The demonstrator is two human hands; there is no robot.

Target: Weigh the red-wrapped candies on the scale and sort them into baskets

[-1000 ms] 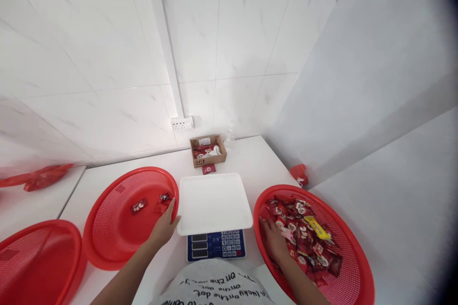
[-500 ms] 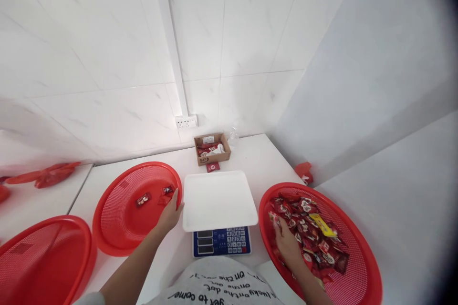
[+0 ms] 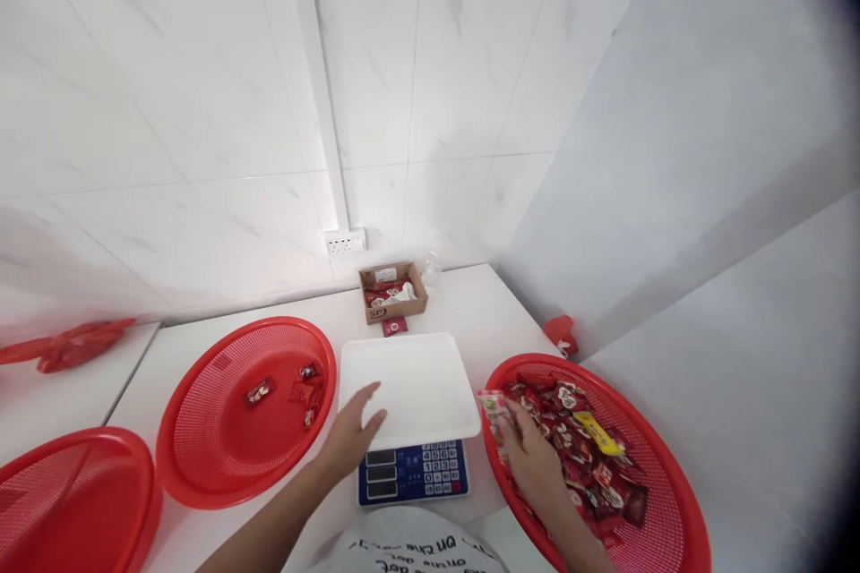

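Observation:
My right hand (image 3: 528, 452) grips a pink and green wrapped candy packet (image 3: 495, 412) over the left rim of the right red basket (image 3: 682, 483). Many red candy packets (image 3: 564, 430) and one yellow packet (image 3: 597, 432) lie in that basket. Above the left part of the white scale pan (image 3: 420, 385), my left hand (image 3: 353, 430) is open, thumb and fingers apart, with nothing in it. The scale's blue keypad panel (image 3: 413, 473) shows below the pan. In the middle red basket (image 3: 194, 466) lie several small packets, among them a dark red one (image 3: 259, 392).
A small cardboard box (image 3: 396, 309) of red packets stands by the wall, with a single red packet (image 3: 395, 326) before it. Another red basket (image 3: 144, 488) is at the lower left. Red plastic bags (image 3: 84, 346) lie at the far left. A wall socket (image 3: 346, 240) sits behind.
My left hand has moved right from the middle basket to over the scale pan; another small packet shows in that basket. My right hand has moved left to the basket's rim, carrying the pink packet.

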